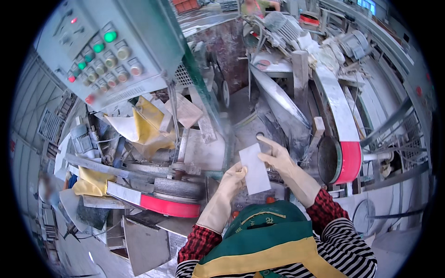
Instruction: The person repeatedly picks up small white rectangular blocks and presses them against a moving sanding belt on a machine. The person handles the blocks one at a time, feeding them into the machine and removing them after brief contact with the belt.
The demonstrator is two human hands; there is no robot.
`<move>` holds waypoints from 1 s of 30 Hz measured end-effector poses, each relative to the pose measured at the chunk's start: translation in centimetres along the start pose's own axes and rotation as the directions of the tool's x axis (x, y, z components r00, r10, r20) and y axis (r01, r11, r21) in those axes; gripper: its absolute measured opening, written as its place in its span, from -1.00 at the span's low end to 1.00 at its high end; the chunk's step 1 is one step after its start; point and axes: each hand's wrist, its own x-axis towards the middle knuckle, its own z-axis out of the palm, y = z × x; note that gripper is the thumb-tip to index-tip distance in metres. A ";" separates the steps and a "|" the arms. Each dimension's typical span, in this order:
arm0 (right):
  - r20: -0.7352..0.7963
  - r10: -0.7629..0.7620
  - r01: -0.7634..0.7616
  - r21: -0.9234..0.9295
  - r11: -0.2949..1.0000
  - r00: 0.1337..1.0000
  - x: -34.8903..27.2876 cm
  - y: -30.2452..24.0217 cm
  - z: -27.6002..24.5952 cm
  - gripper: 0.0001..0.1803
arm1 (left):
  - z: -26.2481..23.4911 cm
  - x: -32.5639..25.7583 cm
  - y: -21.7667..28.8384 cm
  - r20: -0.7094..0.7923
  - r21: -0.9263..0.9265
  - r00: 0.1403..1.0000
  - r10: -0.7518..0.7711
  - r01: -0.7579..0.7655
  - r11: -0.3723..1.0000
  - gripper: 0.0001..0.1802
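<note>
Both my hands wear pale rubber gloves and hold a small white rectangular tile (254,167) upright in front of me. My left hand (231,181) grips its lower left edge. My right hand (277,156) pinches its right edge, fingers spread toward the top. The tile is just in front of a dusty grey machine bed (250,134). A green and yellow apron (266,231) and red checked sleeves show below.
A grey control panel (106,51) with green and red buttons hangs at upper left. Sanding belts with red bands run at lower left (169,205) and at right (350,160). Yellow cloth (146,125), stone offcuts and dust lie around. A person stands far back (257,5).
</note>
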 end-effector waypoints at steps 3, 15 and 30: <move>-0.029 0.028 -0.027 0.059 0.998 0.999 0.5 -0.3 -0.3 -0.34 | 0.6 -0.8 0.1 0.047 0.009 0.999 -0.006 0.006 1.000 -0.53; 0.055 0.260 -0.259 -0.021 0.966 0.964 -9.5 -3.0 0.2 -0.34 | 4.1 -1.4 0.4 -0.076 0.136 0.996 0.049 -0.039 0.990 -0.61; 0.185 0.241 -0.279 0.221 0.934 0.953 -12.6 -3.0 -1.1 -0.40 | 3.9 3.7 -0.4 -0.075 0.297 0.977 0.199 -0.169 0.940 -0.10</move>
